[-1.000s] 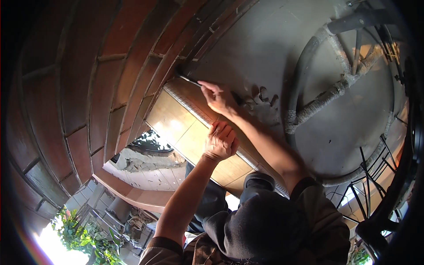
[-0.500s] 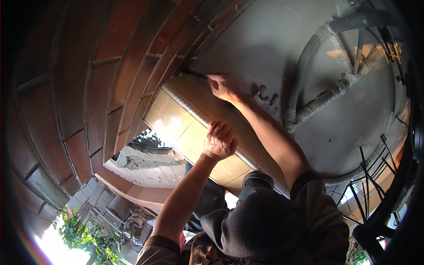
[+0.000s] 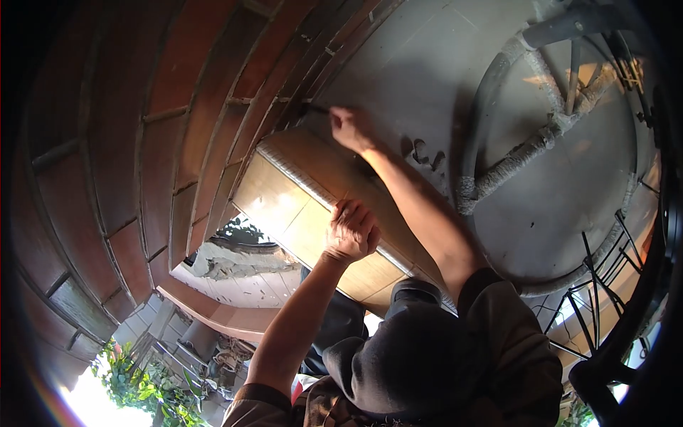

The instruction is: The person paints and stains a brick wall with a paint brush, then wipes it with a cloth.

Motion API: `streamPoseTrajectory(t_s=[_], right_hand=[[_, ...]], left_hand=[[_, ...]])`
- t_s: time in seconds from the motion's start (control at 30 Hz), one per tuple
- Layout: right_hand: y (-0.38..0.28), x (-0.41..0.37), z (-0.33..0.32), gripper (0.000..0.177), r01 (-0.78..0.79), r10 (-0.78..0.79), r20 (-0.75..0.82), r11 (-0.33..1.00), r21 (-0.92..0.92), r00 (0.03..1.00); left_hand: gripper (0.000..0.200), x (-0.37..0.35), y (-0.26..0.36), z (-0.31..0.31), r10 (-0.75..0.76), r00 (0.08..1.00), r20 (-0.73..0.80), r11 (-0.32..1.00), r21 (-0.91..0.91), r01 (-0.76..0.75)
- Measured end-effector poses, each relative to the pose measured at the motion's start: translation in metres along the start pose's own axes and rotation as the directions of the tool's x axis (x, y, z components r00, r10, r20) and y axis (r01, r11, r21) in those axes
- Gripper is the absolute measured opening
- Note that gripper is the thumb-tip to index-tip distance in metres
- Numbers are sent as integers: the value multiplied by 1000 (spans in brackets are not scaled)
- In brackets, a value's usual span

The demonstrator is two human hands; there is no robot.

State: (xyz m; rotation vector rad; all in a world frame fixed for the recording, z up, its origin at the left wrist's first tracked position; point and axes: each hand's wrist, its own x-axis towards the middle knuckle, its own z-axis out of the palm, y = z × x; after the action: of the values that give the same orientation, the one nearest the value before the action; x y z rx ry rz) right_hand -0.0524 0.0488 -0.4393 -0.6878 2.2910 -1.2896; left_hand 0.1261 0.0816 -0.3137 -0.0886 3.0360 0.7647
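Note:
My right hand (image 3: 348,128) is closed around a thin dark tool (image 3: 318,109). The tool's far end points into the shadowed corner where the brick wall (image 3: 167,149) meets the grey wall (image 3: 416,78). Below this hand lies a yellowish tiled step (image 3: 274,203) with a pale ribbed edge strip (image 3: 299,174). My left hand (image 3: 352,231) is a fist, knuckles up, resting at that edge strip; its fingertips are curled out of sight, and I cannot tell whether anything is in it.
At the right, a large ring-shaped frame (image 3: 498,85) with wrapped spokes stands before the grey wall. Thin black metal rods (image 3: 594,285) stick out beneath it. Dark peeled flakes (image 3: 423,151) show near my right forearm. Lower left are a broken plaster edge (image 3: 231,261) and green plants (image 3: 146,388).
My right hand has shifted slightly up and left with the dark tool, toward the corner of the walls. My left hand has stayed almost still at the step edge.

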Motion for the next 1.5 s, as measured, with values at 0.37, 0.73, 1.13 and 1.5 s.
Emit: streamPoseTrajectory(t_s=[0.37,0.73,1.13,1.5], right_hand=[[28,72,-37,19,-71,192,-427,956,283,883],[51,96,-91,27,-127,434,-401,790,600,807],[34,30,-36,19,-63,308,-482,886,460,820],[30,35,15,24,-293,381,-178,876,383,907]], left_hand=[[13,5,3,-2,21,999,-35,1000,11,-21],[12,4,3,-1,13,1000,-9,1000,20,-13],[11,5,3,-1,19,1000,7,999,45,-19],[11,5,3,-2,19,999,39,999,44,-20]])
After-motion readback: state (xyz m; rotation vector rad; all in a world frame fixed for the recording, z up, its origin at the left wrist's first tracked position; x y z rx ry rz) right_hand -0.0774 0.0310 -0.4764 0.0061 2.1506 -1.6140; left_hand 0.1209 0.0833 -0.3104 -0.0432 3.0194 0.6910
